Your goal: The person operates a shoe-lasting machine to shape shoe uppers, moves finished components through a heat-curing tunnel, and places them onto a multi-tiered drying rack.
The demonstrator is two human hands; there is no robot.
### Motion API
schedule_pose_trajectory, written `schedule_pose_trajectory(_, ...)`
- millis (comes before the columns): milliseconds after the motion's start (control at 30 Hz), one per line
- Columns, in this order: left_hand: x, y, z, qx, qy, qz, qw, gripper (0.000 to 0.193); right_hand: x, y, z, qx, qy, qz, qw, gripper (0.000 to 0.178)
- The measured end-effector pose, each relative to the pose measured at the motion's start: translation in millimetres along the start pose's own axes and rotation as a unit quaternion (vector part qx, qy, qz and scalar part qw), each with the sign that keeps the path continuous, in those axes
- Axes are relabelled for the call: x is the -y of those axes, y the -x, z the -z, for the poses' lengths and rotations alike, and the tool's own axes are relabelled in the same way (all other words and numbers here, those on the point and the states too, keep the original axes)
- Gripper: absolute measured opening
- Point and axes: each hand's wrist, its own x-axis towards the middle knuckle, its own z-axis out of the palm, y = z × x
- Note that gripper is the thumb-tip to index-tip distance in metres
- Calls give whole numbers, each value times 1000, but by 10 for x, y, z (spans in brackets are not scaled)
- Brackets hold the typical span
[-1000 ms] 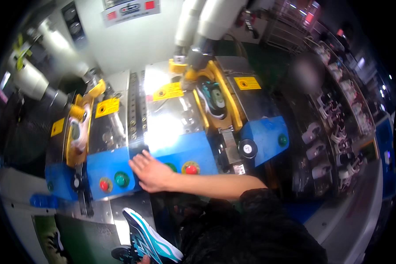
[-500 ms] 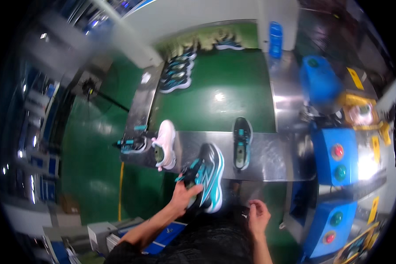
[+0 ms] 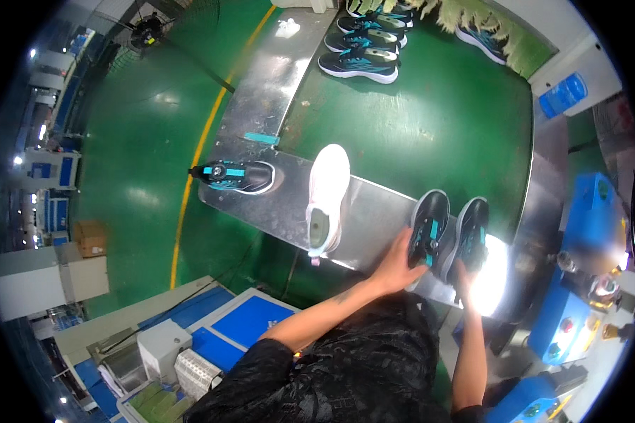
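Two black running shoes with teal parts stand side by side on the right of the steel ledge (image 3: 377, 201), toes pointing away from me. My left hand (image 3: 396, 264) is closed round the heel end of the left black shoe (image 3: 430, 215). At the heel of the right black shoe (image 3: 473, 222) is my right hand (image 3: 467, 283), its thumb along the shoe and the other fingers largely hidden. A pale pink, nearly white shoe (image 3: 329, 180) stands left of the pair. Farther left, another black-and-teal shoe (image 3: 250, 176) lies with its toe to the right.
Beyond the ledge runs a green conveyor belt (image 3: 395, 127) carrying a row of black shoes (image 3: 363, 65). Over its far end hangs a fringed curtain (image 3: 466, 14). Blue control boxes (image 3: 561, 324) stand at the right, and a fan (image 3: 148, 32) at the far left.
The view has swung round. My left hand has brought its shoe from in front of my body to beside the other black one. My right hand, formerly holding nothing, now grips that other shoe.
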Motion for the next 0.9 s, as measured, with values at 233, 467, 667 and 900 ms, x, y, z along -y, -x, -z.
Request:
schedule_pose_trajectory(233,180,217,1467,-271,-118,140,945,89,468,324,-437,60,31,-187,980,59)
schedule_pose_trajectory(467,949,-69,1718,-192,-56,115,973,65,677,374,-640,87,28,-35,995,85)
schedule_pose_trajectory(667,-177,-349,2233,-95,217,191,953,45,1041,536,-301,-127,-66,16,990,78)
schedule_pose_trajectory(900,-1385,-292,1288,211,-48,16,976,24,1421,1014,-26,59,-537,127,832,92)
